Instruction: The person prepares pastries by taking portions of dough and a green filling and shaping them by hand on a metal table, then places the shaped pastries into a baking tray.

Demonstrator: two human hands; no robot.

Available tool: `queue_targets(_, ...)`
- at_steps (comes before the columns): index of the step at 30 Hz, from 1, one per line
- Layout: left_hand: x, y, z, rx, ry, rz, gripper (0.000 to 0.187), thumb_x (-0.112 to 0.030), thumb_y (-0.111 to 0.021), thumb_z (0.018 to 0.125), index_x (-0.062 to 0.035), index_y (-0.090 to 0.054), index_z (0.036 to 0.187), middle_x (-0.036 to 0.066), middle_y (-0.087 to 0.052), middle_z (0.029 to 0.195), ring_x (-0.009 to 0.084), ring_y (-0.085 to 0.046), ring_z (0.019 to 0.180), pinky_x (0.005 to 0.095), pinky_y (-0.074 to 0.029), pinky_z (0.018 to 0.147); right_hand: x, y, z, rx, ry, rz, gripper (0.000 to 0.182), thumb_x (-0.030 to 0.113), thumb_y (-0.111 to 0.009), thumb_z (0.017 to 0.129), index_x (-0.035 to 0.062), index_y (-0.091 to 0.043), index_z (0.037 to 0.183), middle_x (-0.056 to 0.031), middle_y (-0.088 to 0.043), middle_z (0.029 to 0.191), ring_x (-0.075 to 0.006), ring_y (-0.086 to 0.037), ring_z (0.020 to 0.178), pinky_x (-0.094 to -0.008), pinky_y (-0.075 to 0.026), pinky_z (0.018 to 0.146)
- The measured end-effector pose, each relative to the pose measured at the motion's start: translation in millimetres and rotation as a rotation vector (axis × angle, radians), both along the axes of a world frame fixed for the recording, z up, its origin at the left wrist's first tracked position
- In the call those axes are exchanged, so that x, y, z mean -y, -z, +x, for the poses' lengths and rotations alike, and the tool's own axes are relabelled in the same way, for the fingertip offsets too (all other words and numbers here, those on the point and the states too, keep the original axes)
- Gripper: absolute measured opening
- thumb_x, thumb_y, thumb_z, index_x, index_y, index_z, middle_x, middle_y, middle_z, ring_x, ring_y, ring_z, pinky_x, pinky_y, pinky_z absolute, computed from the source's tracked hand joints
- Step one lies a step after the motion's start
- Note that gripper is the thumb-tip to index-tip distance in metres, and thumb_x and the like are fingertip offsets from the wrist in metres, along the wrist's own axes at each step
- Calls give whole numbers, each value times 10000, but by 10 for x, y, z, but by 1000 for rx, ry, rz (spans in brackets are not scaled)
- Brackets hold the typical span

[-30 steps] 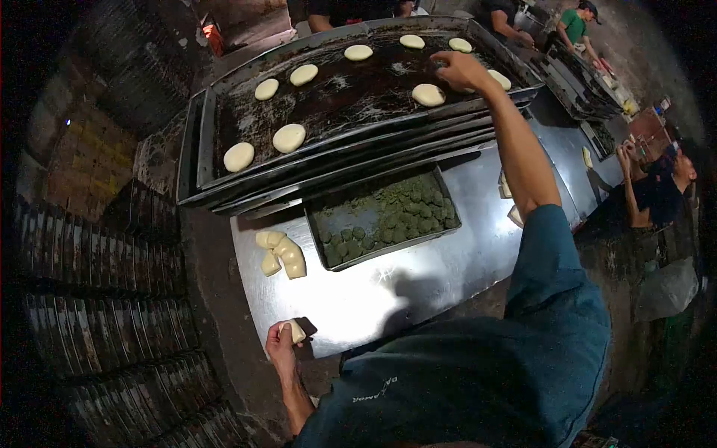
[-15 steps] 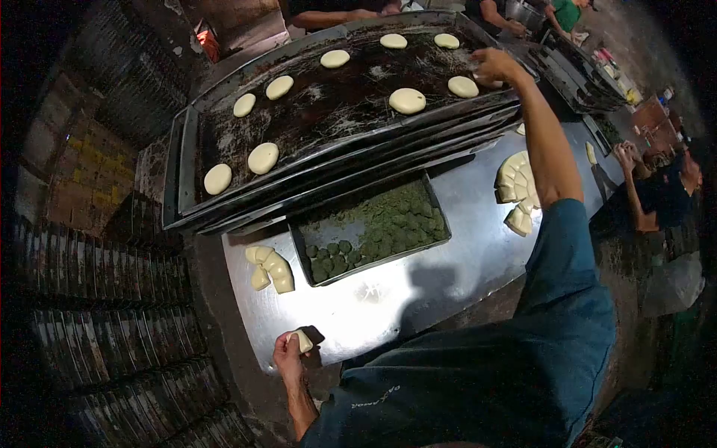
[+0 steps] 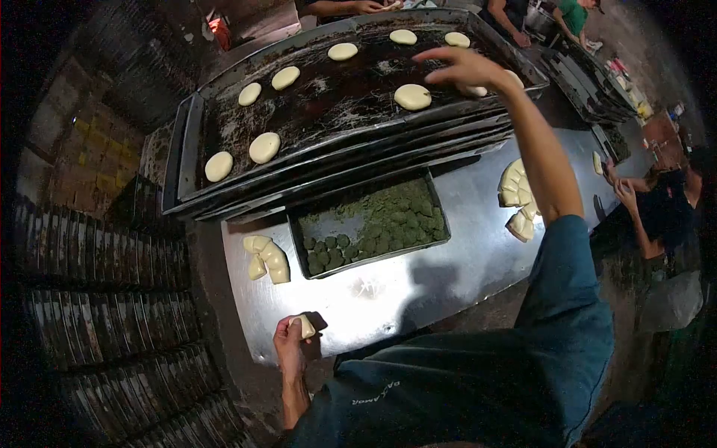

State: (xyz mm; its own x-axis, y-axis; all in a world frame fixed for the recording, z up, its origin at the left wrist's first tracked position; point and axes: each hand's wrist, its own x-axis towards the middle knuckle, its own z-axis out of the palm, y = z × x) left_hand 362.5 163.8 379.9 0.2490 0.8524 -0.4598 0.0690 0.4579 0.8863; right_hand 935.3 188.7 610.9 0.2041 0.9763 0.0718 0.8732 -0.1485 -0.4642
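While the left hand [image 3: 288,345] pinches a dough piece [image 3: 305,326], the right hand [image 3: 470,69] hovers, spread wide, above the tray [image 3: 321,119]

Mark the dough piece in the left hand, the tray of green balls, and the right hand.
Dough piece [image 3: 307,327], head view: exposed face.
Tray of green balls [image 3: 337,225], head view: bare floor patch.
Right hand [image 3: 473,69], head view: back of the hand.
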Motion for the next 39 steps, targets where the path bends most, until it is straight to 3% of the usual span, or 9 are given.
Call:
queue_targets(12,-121,-114,-30,101,108,-4,209,-60,-626,849,12,-586,1041,91,-632,905,128,-604,751,243,-506,633,-223,255,-247,187,23,-211,472,261,-694,754,104,-589,1187,-125,-651,1040,-258,-614,970,-360,-473,859)
queue_targets(14,-246,-209,93,-7,215,206,216,-61,-645,833,21,-605,1030,85,-631,930,142,-598,867,262,-484,781,-207,251,-710,580,-23,331,417,291,-647,813,78,-596,1168,-127,-647,1055,-255,-610,979,-355,-474,867)
queue_targets(20,-643,-836,589,359,138,283,197,-112,-541,918,21,-614,1044,33,-614,913,100,-575,841,227,-465,754,156,705,-3315,-310,-306,121,346,297,-655,819,16,-652,1020,-161,-655,929,-288,-635,870,-349,-498,768)
queue_targets(26,-769,-765,538,143,-163,793,312,-276,-448,973,-3,-572,889,57,-607,792,139,-557,674,272,-462,605,66,1256,-4598,-536,231,788,161,135,-616,854,-24,-589,850,-114,-601,769,-190,-575,697,-307,-462,647)
queue_targets(30,-551,-761,259,-59,-74,963,305,-242,-412,976,-17,-583,860,89,-613,725,132,-532,640,293,-440,566,59,1070,-4650,-1464,345,409,349,320,-546,932,36,-605,737,5,-562,656,-33,-488,590,-211,-388,505)
queue_targets(33,-523,-702,-6,530,-61,420,326,-278,-450,978,13,-597,983,62,-625,810,123,-592,704,261,-493,643,134,1177,-4594,-1397,345,398,358,330,-561,922,23,-606,743,-7,-560,632,-58,-507,575,-246,-406,503)
queue_targets(35,-577,-395,-94,527,-75,306,334,-283,-462,974,25,-588,1011,61,-627,840,129,-599,722,263,-499,662,168,1318,-4623,-834,265,375,272,271,-589,887,33,-600,755,-59,-600,660,-149,-574,602,-309,-446,543)
queue_targets(36,-603,-237,-147,513,-84,184,347,-287,-475,969,37,-579,1039,60,-629,869,134,-606,741,265,-505,680,153,1690,-4567,89,-66,486,162,197,-612,826,36,-614,804,-105,-640,814,-259,-619,735,-391,-462,636)
queue_targets(39,-726,104,-336,427,119,44,289,-192,-525,937,47,-569,1093,77,-640,902,140,-613,764,268,-508,700,354,1899,-4894,-85,-269,217,182,151,-609,787,40,-616,932,-145,-624,993,-341,-598,873,-440,-460,772)
